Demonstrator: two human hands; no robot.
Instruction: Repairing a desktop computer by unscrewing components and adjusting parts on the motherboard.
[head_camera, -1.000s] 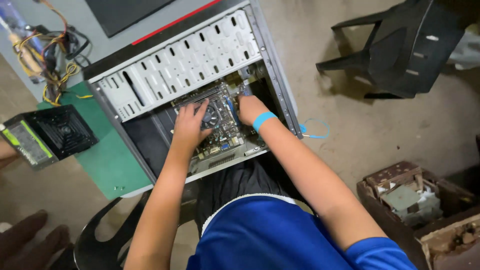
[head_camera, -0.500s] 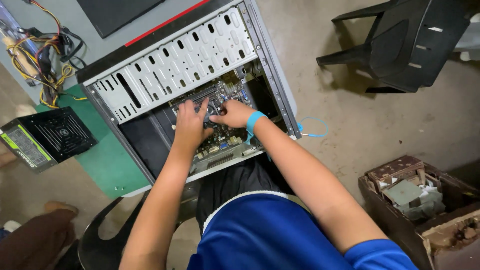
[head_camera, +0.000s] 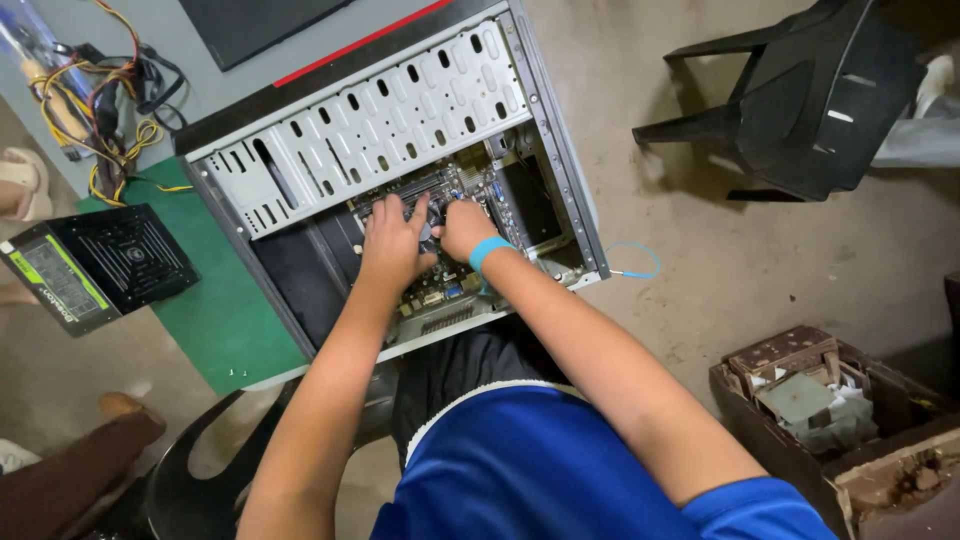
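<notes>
Both hands are down inside the case, side by side and almost touching. Left hand (head_camera: 392, 243) has its fingers spread and laid flat over the green circuit board (head_camera: 432, 285) sitting on the floor of the open grey metal computer case (head_camera: 385, 125). Right hand (head_camera: 463, 228) is curled, knuckles up, fingers tucked down against the board right next to the left one. Can't tell if it's actually pinching anything, whatever is under the fingertips is hidden. There's a light blue band (head_camera: 488, 251) on the right wrist.

The case lies on its side on a green mat (head_camera: 222, 325), perforated drive cage up top. Off to the left is a black boxy power supply with a fan grille (head_camera: 98, 263), and above that a tangle of yellow, red and black wires (head_camera: 100, 95). A dark plastic chair (head_camera: 800, 95) stands on the concrete floor to the right, well apart from the case. Bottom right there's a brown box of scrap parts (head_camera: 815, 395).
</notes>
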